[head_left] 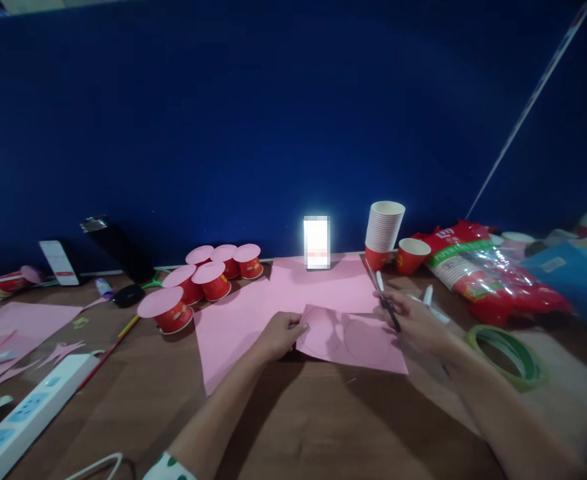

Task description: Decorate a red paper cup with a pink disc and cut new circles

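My left hand [282, 335] pinches the left edge of a pink paper sheet [346, 343]. Faint round outlines show on this sheet, which is lifted a little toward me. In my right hand [418, 321] is a pair of scissors [388, 308], blades pointing up and away, beside the sheet's right part. Whether the blades are apart is too small to tell. Under and behind the held sheet lie larger pink sheets [323, 283]. To the left stand several red paper cups [217, 288], upside down, with pink paper discs [160, 302] on top.
A lit phone [317, 243] stands at the back. Stacked paper cups [384, 227], a single cup [413, 256], a red plastic bag of cups [488, 270] and a tape roll [533, 367] are on the right. A power strip [36, 403], pencil [108, 353] and black bottle [118, 250] lie left.
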`<state>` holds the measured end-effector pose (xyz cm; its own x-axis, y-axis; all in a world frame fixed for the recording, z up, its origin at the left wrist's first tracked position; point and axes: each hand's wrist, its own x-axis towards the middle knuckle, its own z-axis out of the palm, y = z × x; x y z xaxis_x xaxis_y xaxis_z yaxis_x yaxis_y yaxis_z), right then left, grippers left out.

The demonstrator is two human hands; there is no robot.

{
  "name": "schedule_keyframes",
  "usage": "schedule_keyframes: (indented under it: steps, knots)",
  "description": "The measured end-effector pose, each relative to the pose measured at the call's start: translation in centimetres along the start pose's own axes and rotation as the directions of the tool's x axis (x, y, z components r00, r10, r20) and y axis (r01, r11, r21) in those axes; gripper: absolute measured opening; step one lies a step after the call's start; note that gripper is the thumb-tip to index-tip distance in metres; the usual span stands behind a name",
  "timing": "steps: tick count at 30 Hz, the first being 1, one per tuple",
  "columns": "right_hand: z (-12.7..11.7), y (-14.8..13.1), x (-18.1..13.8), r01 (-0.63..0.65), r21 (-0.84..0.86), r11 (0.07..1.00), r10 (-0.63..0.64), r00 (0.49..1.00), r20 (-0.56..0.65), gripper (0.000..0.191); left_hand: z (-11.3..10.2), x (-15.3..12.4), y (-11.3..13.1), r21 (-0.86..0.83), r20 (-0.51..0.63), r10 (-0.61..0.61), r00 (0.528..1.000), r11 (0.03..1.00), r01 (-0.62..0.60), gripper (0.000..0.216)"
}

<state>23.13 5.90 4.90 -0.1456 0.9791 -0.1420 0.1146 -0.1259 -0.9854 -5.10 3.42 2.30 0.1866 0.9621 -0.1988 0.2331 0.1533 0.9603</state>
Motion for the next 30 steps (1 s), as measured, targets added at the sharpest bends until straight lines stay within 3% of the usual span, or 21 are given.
schedule_keyframes:
  steps: [3,6,9,12,14,16,22,30]
  knots:
    - [0.5,-0.1,0.0,0.115,-0.069,0.991,-0.118,0.992,-0.042,0.059,-0.4,-0.1,-0.2,-0.059,-0.144,0.002,0.99,0.998,-0.011,0.033]
    - [1.2,-0.6,-0.5,0.187,-0.058,0.981,-0.187,0.982,0.002,0.064,-0.6,-0.1,-0.5,-0.166,-0.301,-0.001,0.954,0.985,-0.052,0.04]
    - [2.2,-1.1,-1.6,0.151,-0.045,0.988,-0.139,0.971,0.195,0.056,-0.6,0.0,-0.9,-0.263,-0.393,-0.015,0.919,0.96,-0.096,0.046]
    - [3.1,-1.2,-2.7,0.073,-0.061,0.995,-0.039,0.898,0.438,0.043,-0.9,-0.1,-1.0,-0.339,-0.451,-0.026,0.892,0.93,-0.144,0.046]
    - [3.6,-1.0,-3.1,0.071,-0.094,0.993,-0.012,0.856,0.517,0.034,-1.3,-0.1,-1.0,-0.377,-0.489,-0.025,0.872,0.908,-0.186,0.046]
    - [4.1,-0.5,-3.2,0.077,-0.127,0.989,0.002,0.851,0.525,0.028,-1.8,-0.2,-0.9,-0.403,-0.521,-0.021,0.854,0.887,-0.224,0.046]
    - [5.2,1.4,-2.4,0.065,-0.076,0.995,-0.03,0.92,0.391,0.038,-2.3,-0.3,-0.7,-0.433,-0.553,-0.013,0.833,0.859,-0.274,0.045]
    - [5.5,2.2,-2.6,0.08,-0.122,0.989,-0.022,0.91,0.415,0.04,-2.3,-0.4,-0.3,-0.459,-0.54,-0.015,0.842,0.843,-0.28,0.047]
